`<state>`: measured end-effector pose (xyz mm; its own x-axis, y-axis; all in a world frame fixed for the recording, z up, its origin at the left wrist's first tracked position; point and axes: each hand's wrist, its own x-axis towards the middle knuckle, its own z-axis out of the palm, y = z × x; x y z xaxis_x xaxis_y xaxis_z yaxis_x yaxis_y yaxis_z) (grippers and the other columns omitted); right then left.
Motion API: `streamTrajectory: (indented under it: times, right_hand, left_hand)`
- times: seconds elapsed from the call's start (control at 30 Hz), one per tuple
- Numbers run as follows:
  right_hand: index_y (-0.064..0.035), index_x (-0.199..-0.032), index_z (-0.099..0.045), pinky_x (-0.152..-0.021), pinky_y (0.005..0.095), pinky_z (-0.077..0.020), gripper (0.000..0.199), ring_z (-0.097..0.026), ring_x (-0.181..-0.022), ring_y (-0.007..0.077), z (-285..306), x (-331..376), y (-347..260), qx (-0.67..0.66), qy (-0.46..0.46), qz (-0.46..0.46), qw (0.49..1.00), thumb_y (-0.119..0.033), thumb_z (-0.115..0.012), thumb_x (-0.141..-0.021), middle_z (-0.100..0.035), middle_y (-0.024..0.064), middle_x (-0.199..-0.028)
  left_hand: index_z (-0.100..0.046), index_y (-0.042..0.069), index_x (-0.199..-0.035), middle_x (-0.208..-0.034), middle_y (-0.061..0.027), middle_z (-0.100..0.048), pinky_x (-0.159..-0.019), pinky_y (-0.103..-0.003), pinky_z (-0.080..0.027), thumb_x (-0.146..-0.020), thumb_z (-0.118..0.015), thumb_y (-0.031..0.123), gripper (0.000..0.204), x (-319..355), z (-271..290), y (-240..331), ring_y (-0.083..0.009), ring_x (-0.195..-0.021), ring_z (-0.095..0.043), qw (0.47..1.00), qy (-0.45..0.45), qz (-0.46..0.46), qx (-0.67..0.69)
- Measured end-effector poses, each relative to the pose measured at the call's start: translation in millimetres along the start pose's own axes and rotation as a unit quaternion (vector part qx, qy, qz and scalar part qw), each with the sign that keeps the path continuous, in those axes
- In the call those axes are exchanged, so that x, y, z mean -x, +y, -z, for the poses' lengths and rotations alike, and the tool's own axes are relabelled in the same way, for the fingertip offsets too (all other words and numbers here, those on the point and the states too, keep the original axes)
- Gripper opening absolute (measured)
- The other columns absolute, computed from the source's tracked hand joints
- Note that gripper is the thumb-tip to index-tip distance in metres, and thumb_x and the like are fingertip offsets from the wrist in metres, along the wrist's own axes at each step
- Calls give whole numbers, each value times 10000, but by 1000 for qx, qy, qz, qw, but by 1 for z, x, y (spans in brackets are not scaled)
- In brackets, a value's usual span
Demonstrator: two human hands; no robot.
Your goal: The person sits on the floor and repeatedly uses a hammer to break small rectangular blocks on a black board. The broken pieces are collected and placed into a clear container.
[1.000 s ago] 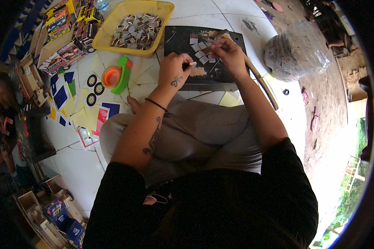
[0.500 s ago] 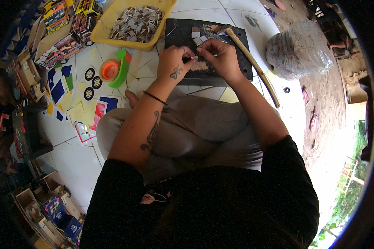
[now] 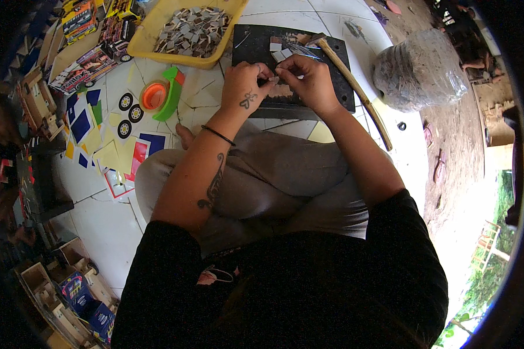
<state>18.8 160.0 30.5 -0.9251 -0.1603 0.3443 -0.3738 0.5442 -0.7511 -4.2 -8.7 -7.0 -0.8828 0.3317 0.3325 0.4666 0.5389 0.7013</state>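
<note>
My left hand (image 3: 242,86) and my right hand (image 3: 310,82) meet above a black board (image 3: 335,98). Both are closed in a pinch, fingertips almost touching, on a small pale piece (image 3: 273,79) whose kind is too small to tell. Just beyond my fingers, a few small square tiles (image 3: 275,44), brown and grey, lie on the board. Thin nails (image 3: 310,54) are scattered beside them. A hammer (image 3: 355,87) rests with its head on the board's far part and its wooden handle slanting over the right edge toward me.
A yellow basin (image 3: 140,49) full of small tiles (image 3: 192,32) stands at the far left. Nearer lie a green tape dispenser (image 3: 170,104) with orange tape (image 3: 153,96), toy wheels (image 3: 135,113) and coloured paper pieces (image 3: 119,154). Toy trucks (image 3: 90,72) line the left; a filled plastic bag (image 3: 419,70) sits right.
Both hands stay in nearly the same place, still pinched together. My fingers have shifted only slightly around the small piece.
</note>
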Motion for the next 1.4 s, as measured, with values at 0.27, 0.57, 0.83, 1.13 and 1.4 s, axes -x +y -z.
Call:
streamTrajectory:
  times: [0.27, 0.57, 0.83, 1.13, 1.4]
  right_hand:
    - [-12, -868, -665, -685, 329, -518, 111, -666, -732, 261, 6, -1, 0, 54, -16, -21, 998, -99, -676, -799, -680, 126, -824]
    - [-75, -1300, -375, -885, 458, -473, 642, -567, -1021, 397, 133, 87, 58, 384, -148, -240, 879, -48, -673, -732, -546, 240, -1080]
    - [-55, -1248, -496, -678, 323, -497, 359, -617, -749, 203, 155, 108, -21, 113, -32, -289, 950, -57, -560, -895, -615, 120, -873]
    - [-54, -1285, -499, -807, 396, -505, 388, -629, -971, 350, 88, 159, -110, 168, -8, -224, 960, -82, -551, -901, -619, 207, -1088]
    - [-21, -1279, -491, -813, 389, -502, 388, -630, -978, 346, 91, 158, -116, 182, -20, -170, 968, -56, -548, -897, -609, 229, -1099]
  left_hand:
    - [-660, 17, -824, -791, -121, -657, -654, -361, -483, -768, -699, 122, 125, 1, -4, 3, -280, -718, -636, 994, 46, -60, 84]
    - [-647, 10, -831, -800, -114, -648, -627, -342, -480, -825, -652, 99, 89, 3, -11, -1, -270, -721, -632, 990, 75, -103, 66]
    - [-638, 5, -838, -816, -114, -643, -629, -346, -482, -841, -629, 91, 87, 4, -16, -5, -273, -717, -627, 989, 82, -116, 52]
    - [-641, 2, -845, -828, -115, -641, -693, -364, -482, -838, -629, 107, 106, 6, -13, -2, -296, -757, -623, 987, 86, -133, 32]
    - [-640, 4, -828, -813, -103, -639, -644, -353, -478, -849, -629, 120, 118, 7, -14, -2, -275, -727, -613, 989, 77, -121, 35]
